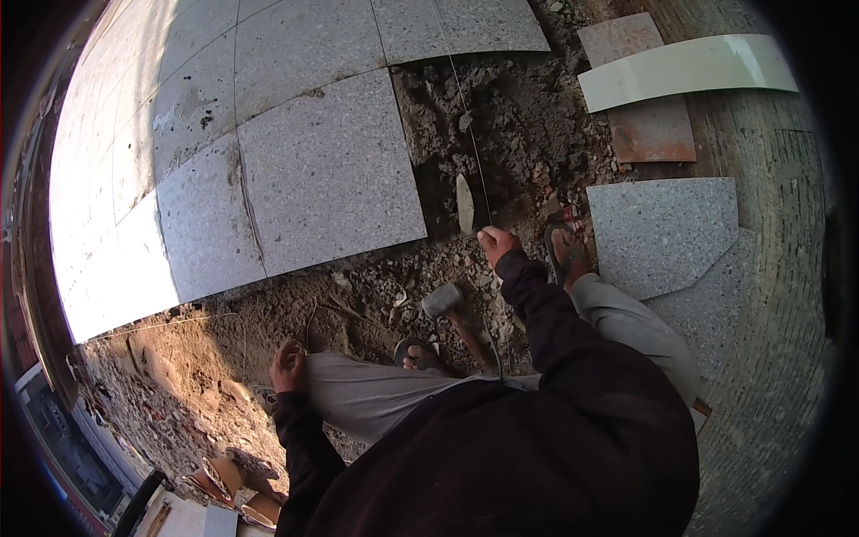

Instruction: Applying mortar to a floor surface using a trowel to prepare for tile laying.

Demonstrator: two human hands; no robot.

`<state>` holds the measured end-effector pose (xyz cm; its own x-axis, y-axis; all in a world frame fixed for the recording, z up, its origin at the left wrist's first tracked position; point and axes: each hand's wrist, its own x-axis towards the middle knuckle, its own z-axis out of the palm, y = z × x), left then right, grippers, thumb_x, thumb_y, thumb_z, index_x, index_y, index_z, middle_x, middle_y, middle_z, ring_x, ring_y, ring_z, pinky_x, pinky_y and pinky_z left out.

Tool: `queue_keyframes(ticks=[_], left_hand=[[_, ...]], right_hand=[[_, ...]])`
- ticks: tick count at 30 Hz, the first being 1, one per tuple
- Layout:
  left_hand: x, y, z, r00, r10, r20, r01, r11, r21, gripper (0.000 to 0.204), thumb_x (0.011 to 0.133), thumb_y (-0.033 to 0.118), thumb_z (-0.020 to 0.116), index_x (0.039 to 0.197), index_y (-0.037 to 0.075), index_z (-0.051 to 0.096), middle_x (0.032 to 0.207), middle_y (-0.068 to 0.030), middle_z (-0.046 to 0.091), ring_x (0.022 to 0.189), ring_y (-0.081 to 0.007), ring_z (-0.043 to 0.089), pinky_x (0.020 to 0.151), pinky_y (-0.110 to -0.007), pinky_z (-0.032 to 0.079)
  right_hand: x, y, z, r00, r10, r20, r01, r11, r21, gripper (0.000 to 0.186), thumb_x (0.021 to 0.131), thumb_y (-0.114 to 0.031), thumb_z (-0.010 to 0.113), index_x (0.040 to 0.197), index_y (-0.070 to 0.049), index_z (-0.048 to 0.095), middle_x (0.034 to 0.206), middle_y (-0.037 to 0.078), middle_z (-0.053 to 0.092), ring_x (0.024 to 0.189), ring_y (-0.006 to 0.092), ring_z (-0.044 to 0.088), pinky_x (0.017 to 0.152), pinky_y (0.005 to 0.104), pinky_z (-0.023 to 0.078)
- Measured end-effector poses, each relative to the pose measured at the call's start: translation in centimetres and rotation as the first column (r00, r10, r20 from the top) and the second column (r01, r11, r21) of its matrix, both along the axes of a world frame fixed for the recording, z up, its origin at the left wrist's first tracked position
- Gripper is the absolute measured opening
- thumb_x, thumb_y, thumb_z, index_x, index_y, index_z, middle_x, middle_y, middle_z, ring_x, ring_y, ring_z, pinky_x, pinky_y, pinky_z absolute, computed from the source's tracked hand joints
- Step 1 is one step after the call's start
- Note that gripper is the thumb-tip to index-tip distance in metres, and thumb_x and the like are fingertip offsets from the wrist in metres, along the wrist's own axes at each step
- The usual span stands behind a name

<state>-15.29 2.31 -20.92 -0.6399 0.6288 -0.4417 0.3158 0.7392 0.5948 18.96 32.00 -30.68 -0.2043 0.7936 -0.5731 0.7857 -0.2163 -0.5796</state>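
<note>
My right hand [498,245] is closed in a pinch at the near end of a thin string [472,134], which stretches away over the soil past the tile edge. Just left of its fingers is a pale, pointed trowel blade [464,204]; its handle cannot be made out. Beside my left knee, my left hand [288,365] has curled fingers, and whatever they may hold is hidden. A thin line shows close to it. Between my feet lies a mallet [443,302] with a dark grey head and wooden handle. Left of the trowel lies a large speckled grey floor tile [331,170].
More laid tiles [304,45] spread to the far left, partly sunlit. Loose dark mortar [501,98] fills the gap beside them. At right are loose speckled tiles [662,233], a reddish tile piece [658,134] and a pale curved strip [684,70]. Rubble [188,376] covers the near-left ground.
</note>
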Motion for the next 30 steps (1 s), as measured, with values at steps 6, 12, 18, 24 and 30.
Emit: queue_keyframes(ticks=[6,12,18,24,30], left_hand=[[-0.1,0.1,-0.2,0.998,-0.053,-0.03,0.052,0.998,-0.02,0.024,0.071,0.013,0.053,0.094,0.006,0.054,0.079,-0.0099,0.056,0.069,-0.0204,0.057,0.059,-0.029,0.046],[0.1,0.5,0.1,0.998,-0.057,-0.02,0.057,0.998,0.015,0.025,0.071,0.013,0.053,0.096,0.007,0.053,0.081,-0.0104,0.055,0.07,-0.0199,0.057,0.059,-0.029,0.046],[0.2,-0.4,0.1,0.998,-0.055,-0.03,0.056,0.998,0.025,0.026,0.071,0.014,0.054,0.096,0.006,0.053,0.084,-0.0113,0.054,0.071,-0.0207,0.056,0.06,-0.03,0.046],[0.3,-1.7,0.5,0.999,-0.027,-0.023,0.027,0.999,0.019,0.026,0.071,0.014,0.054,0.096,0.005,0.053,0.082,-0.0118,0.055,0.071,-0.0213,0.057,0.061,-0.031,0.046],[0.8,-2.4,0.9,0.999,0.025,0.02,-0.025,0.999,0.022,0.029,0.07,0.013,0.054,0.097,0.003,0.052,0.084,-0.0119,0.055,0.073,-0.02,0.057,0.062,-0.029,0.046]], right_hand=[[-6.0,1.6,0.5,0.979,0.203,-0.02,-0.187,0.934,0.305,0.032,0.08,-0.031,0.046,0.093,-0.003,0.055,0.083,0.017,0.057,0.078,0.0318,0.055,0.067,0.0378,0.045],[-9.3,7.7,0.1,0.982,0.19,-0.01,-0.182,0.953,0.241,0.03,0.079,-0.03,0.048,0.09,-0.003,0.055,0.082,0.015,0.058,0.077,0.0309,0.055,0.067,0.0367,0.045],[-6.8,8.1,-0.5,0.957,-0.139,-0.255,0.12,0.989,-0.088,0.03,0.081,-0.027,0.049,0.102,-0.006,0.052,0.059,0.008,0.053,0.044,0.0151,0.049,0.04,0.0331,0.042],[-5.8,6.2,-0.6,0.997,0.048,-0.055,-0.034,0.971,0.236,0.026,0.08,-0.028,0.049,0.094,-0.007,0.055,0.07,0.013,0.057,0.058,0.0279,0.053,0.055,0.0371,0.045],[-10.6,11.7,-1.4,0.978,0.204,0.05,-0.208,0.91,0.357,0.027,0.078,-0.028,0.05,0.09,-0.005,0.057,0.081,0.016,0.058,0.074,0.0329,0.054,0.064,0.0365,0.045]])
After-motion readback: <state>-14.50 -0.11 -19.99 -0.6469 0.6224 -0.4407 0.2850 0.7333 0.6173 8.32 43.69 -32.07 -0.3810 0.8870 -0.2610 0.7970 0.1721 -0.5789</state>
